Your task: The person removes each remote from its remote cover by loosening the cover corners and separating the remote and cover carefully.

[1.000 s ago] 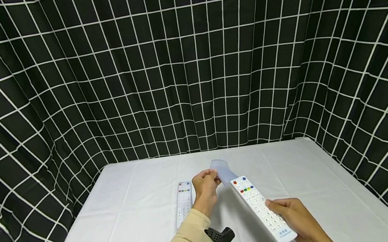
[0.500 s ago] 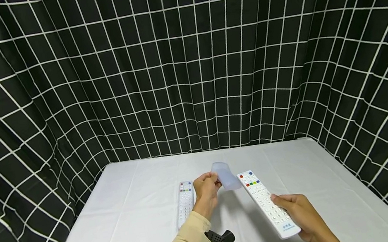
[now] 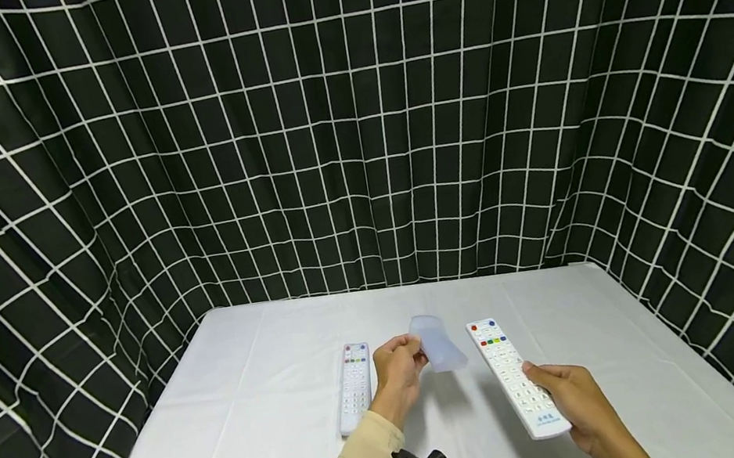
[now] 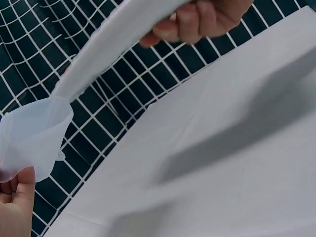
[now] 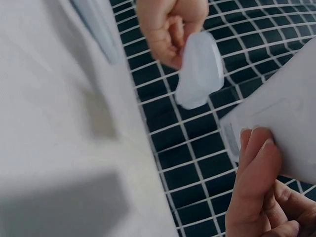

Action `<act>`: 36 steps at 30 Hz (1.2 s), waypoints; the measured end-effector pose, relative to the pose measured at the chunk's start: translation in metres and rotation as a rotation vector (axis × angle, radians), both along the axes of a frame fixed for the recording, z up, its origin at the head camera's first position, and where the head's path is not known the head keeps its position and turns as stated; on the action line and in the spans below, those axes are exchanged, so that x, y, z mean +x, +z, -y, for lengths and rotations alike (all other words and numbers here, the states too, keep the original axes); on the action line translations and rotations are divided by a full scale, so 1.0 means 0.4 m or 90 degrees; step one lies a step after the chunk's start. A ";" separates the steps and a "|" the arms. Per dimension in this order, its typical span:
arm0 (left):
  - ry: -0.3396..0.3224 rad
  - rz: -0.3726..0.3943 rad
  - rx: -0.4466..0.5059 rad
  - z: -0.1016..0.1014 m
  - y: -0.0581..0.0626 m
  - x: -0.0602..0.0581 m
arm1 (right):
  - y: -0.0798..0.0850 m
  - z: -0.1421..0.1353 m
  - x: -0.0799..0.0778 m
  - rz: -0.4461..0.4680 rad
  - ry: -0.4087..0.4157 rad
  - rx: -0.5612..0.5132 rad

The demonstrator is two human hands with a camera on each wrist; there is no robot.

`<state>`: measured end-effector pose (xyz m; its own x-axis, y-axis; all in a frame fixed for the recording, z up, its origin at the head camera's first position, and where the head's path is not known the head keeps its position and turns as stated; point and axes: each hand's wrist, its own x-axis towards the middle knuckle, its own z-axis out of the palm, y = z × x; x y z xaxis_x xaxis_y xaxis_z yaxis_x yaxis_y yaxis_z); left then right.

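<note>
The held remote (image 3: 513,378) has moved farther from the translucent cover (image 3: 437,343).

The left hand (image 3: 398,371) pinches a translucent cover (image 3: 437,343), the right hand (image 3: 576,399) a remote (image 3: 511,371)

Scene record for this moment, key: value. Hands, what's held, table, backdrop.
left hand: pinches translucent cover
right hand: grips white remote, buttons facing up
cover to held remote: apart, gap visible in head and right wrist views
second remote: lying on table, buttons up, left of left hand
table: white cloth covering
backdrop: black curtain with white grid
</note>
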<state>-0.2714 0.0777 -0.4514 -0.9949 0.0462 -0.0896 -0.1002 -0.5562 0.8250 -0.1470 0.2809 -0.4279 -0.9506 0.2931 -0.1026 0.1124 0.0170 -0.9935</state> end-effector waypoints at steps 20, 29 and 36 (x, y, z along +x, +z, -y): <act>-0.044 -0.004 0.010 -0.012 -0.021 0.038 | -0.085 -0.035 -0.055 0.060 -0.018 0.095; -0.049 -0.013 0.019 -0.009 -0.020 0.043 | -0.103 -0.039 -0.066 0.096 -0.013 0.218; -0.051 -0.015 0.025 -0.006 -0.026 0.048 | -0.115 -0.040 -0.074 0.108 0.000 0.290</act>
